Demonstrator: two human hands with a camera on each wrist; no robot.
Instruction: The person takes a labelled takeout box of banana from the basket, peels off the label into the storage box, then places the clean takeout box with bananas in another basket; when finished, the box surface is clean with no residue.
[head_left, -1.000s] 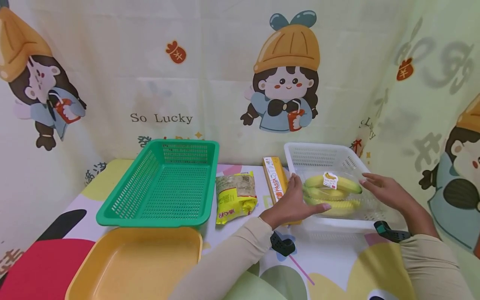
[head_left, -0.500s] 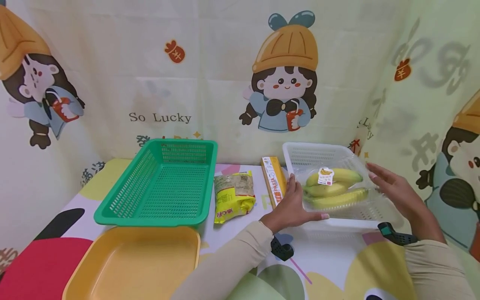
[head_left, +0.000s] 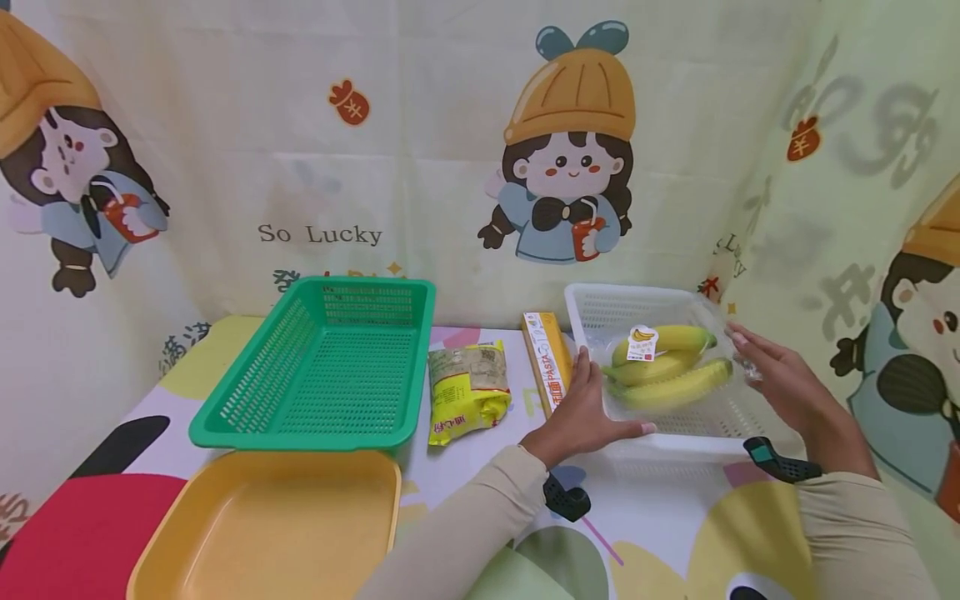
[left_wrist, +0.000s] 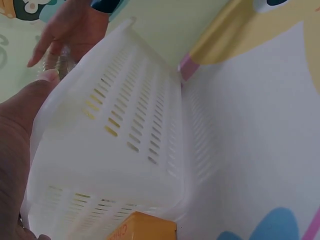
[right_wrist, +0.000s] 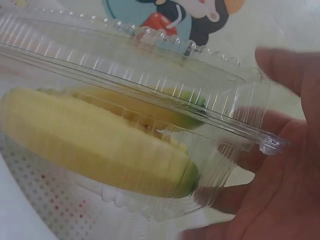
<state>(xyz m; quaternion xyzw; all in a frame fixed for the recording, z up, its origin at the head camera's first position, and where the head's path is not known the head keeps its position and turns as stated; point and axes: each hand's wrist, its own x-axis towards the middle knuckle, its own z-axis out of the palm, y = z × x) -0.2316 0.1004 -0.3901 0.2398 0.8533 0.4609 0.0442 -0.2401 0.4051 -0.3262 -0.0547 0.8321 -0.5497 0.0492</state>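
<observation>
Several bananas (head_left: pixel 675 382) lie in a clear plastic clamshell box (right_wrist: pixel 150 120) with a white banana label (head_left: pixel 642 342) on top. The box sits within the white perforated basket (head_left: pixel 626 444), its right end tilted up. My right hand (head_left: pixel 787 383) grips that end, thumb above the lid and fingers below. At the basket's front left corner is my left hand (head_left: pixel 581 417), fingers fairly straight along the left rim and thumb stretched along the front rim. The left wrist view shows its thumb (left_wrist: pixel 30 95) at the basket's edge, with the basket's outer wall below.
Left of the basket lies a yellow PASTA box (head_left: pixel 547 358), close against it. A yellow bag of dry food (head_left: pixel 468 392) lies farther left, beside a green perforated basket (head_left: pixel 417 417). In front stands an orange tray (head_left: pixel 393 500). A printed cloth hangs behind.
The right hand has taken hold of the clamshell's right end, and the box has tilted with its label shifting left and up. The left hand has slid slightly left and down.
</observation>
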